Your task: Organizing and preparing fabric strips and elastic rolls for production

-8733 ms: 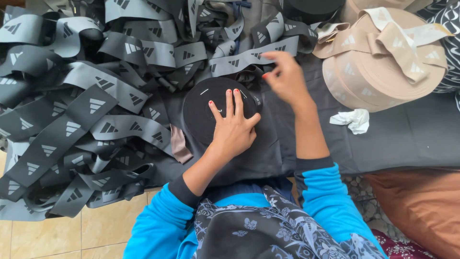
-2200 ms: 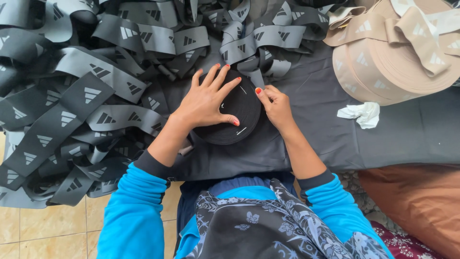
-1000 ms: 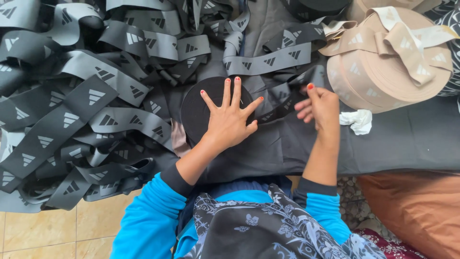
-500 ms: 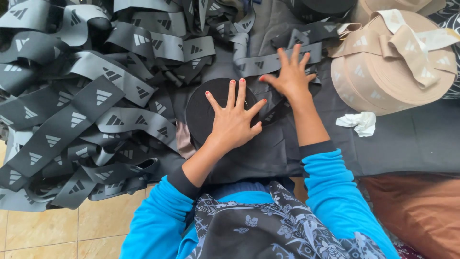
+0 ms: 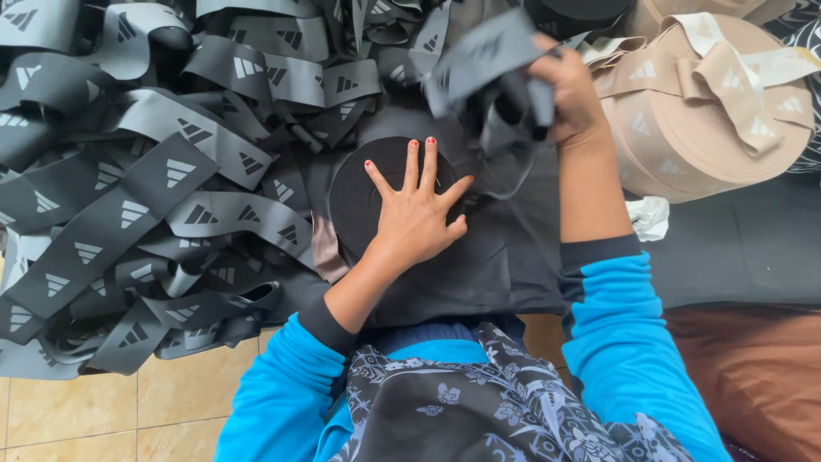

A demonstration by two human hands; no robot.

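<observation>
A heap of grey band [image 5: 154,197], printed with pale triangle marks, covers the left half of the dark cloth [image 5: 513,257] and spills over its left edge onto the tiled floor [image 5: 103,411]. Loops of it crowd right up to the black roll [image 5: 359,192], which lies flat near the middle of the cloth. At the far right corner sits a big beige roll [image 5: 710,128] with loose beige ends draped over its top; a crumpled white scrap [image 5: 648,216] lies just beside its near side. A brown cushion [image 5: 753,376] shows at the near right.

The left hand [image 5: 419,218] presses flat on the black roll, fingers [image 5: 428,162] spread wide, holding nothing. The right hand [image 5: 569,90] is raised above the far side of the cloth, its fingers closed around a bunch of grey band [image 5: 487,73] that is blurred and hangs between hand and roll, hiding part of the heap behind.

Half a second ago the right hand lay open on the band just beyond the roll; now it has lifted with the band gathered in its grip, while the left hand stays put
</observation>
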